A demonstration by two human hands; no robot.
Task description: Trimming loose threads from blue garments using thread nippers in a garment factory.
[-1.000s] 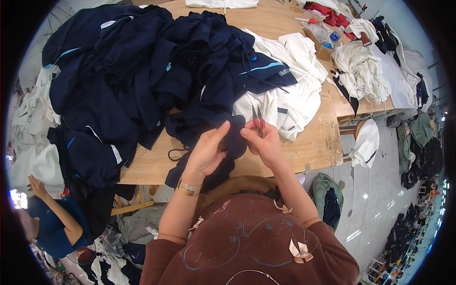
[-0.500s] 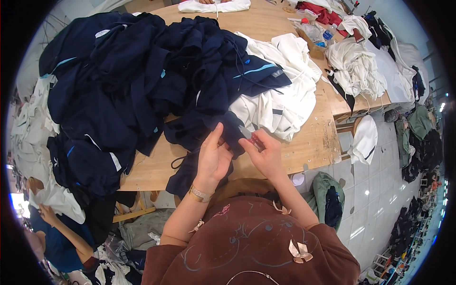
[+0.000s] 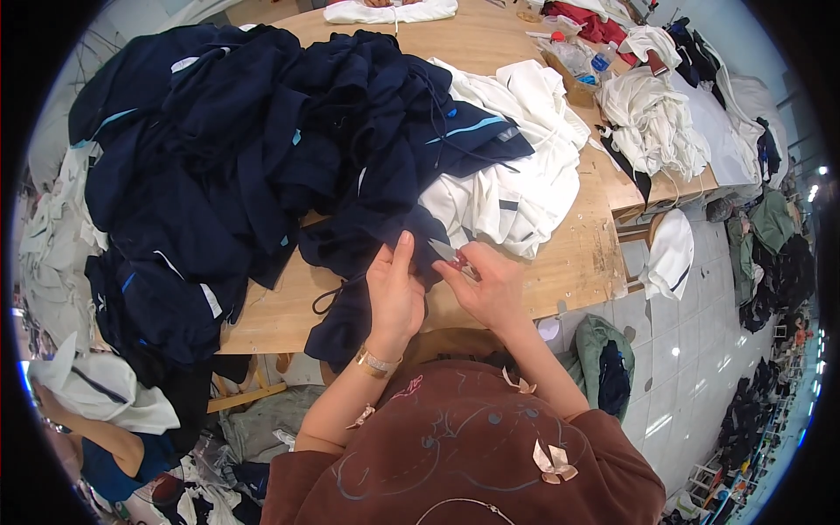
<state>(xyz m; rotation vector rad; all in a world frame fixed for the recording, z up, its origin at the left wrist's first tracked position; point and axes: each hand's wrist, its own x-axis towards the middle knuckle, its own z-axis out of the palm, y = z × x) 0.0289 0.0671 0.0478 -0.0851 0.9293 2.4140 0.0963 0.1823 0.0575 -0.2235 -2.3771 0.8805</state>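
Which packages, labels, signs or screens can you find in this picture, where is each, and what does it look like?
Plastic bottle: far right of the wooden table, clear with blue cap and label.
Open box: beside the bottle, brown, holding clear wrapping.
No signs or screens show.

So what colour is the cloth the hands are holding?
Dark navy blue. The cloth shows best in the head view, between the left hand and right hand.

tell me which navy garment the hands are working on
The navy garment at the table's near edge, draped over it, under the left hand; the other navy clothes are heaped farther back.
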